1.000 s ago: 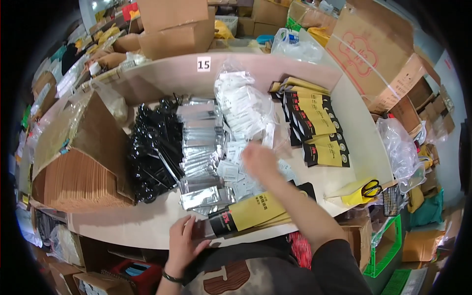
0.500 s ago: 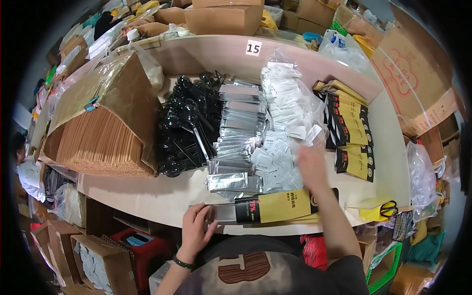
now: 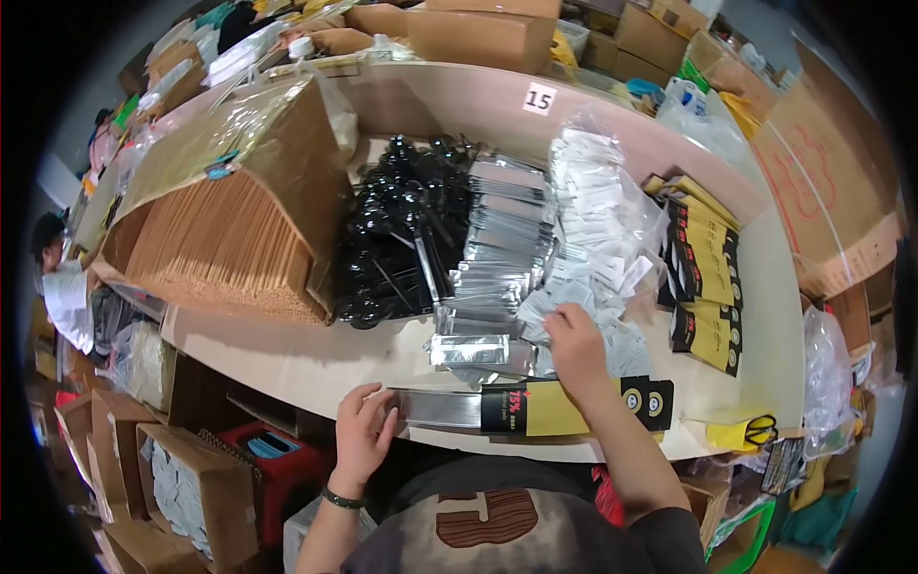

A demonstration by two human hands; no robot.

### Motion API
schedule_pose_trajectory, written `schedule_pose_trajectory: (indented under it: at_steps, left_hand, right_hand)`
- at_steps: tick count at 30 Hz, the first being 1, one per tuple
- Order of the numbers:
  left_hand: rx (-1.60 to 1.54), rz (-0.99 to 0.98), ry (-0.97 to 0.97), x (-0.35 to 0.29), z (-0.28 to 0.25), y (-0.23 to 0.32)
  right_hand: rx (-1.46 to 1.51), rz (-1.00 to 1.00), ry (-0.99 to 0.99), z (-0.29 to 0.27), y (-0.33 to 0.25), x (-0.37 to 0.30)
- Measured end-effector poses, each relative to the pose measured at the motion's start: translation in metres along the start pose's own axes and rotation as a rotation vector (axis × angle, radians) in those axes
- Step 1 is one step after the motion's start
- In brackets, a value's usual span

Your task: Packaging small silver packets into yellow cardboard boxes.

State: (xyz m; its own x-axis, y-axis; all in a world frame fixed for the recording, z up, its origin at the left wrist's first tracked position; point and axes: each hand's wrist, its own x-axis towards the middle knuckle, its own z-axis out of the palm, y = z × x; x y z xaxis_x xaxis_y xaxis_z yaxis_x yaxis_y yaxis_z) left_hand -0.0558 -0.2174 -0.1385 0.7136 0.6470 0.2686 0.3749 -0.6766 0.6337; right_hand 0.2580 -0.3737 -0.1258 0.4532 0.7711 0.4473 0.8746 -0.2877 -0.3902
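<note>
A black-and-yellow printed packet (image 3: 550, 409) lies flat at the table's near edge, with a clear silvery strip (image 3: 440, 408) sticking out of its left end. My left hand (image 3: 361, 438) is at the strip's outer end, fingers apart and slightly curved. Over the packet reaches my right arm. Its hand (image 3: 579, 354) is at the near edge of a heap of small white sachets (image 3: 583, 287), fingers bent together; what is between the fingertips, if anything, is hidden. Left of the sachets runs a row of overlapping silver foil packets (image 3: 502, 239).
A pile of black plastic spoons (image 3: 402, 230) sits beside an open carton packed with brown paper pieces (image 3: 220, 239). More black-and-yellow packets (image 3: 708, 277) are stacked at the right. Scissors (image 3: 760, 430) lie by the right edge. A raised panel (image 3: 430, 100) closes the table's back.
My right hand has moved leftward to the near edge of the sachets. My left hand has slid off toward the strip's end. The view has shifted, so the table appears further right.
</note>
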Motion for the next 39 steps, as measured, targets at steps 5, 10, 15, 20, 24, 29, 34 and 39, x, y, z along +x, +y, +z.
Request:
schedule_pose_trajectory:
  at_steps: [5,10,15,20,24,29,34,39]
  left_hand:
    - [0.164,0.166,-0.028,0.040,0.000,-0.019]
    - [0.363,0.437,0.195,0.134,0.008,-0.007]
    - [0.565,0.463,-0.008,0.195,0.001,-0.028]
    - [0.470,0.589,-0.094,0.197,-0.023,-0.010]
    - [0.180,0.378,0.095,0.155,-0.036,0.014]
    - [-0.092,-0.093,0.049,0.074,-0.015,-0.014]
    - [-0.273,-0.307,0.116,0.016,0.000,-0.027]
    - [-0.439,-0.403,0.123,0.014,0.006,-0.003]
  right_hand:
    - [0.479,0.430,-0.476,-0.005,-0.049,0.028]
    - [0.091,-0.062,-0.364,0.056,-0.061,0.000]
    - [0.033,-0.117,-0.349,0.058,-0.059,0.001]
    - [0.001,-0.043,-0.394,0.050,-0.066,0.004]
    - [-0.102,-0.379,-0.174,0.055,-0.061,0.003]
    - [0.032,-0.258,-0.288,0.061,-0.062,0.000]
    - [0.569,0.122,-0.254,0.036,-0.094,0.018]
    - [0.083,-0.329,-0.561,0.054,-0.127,-0.026]
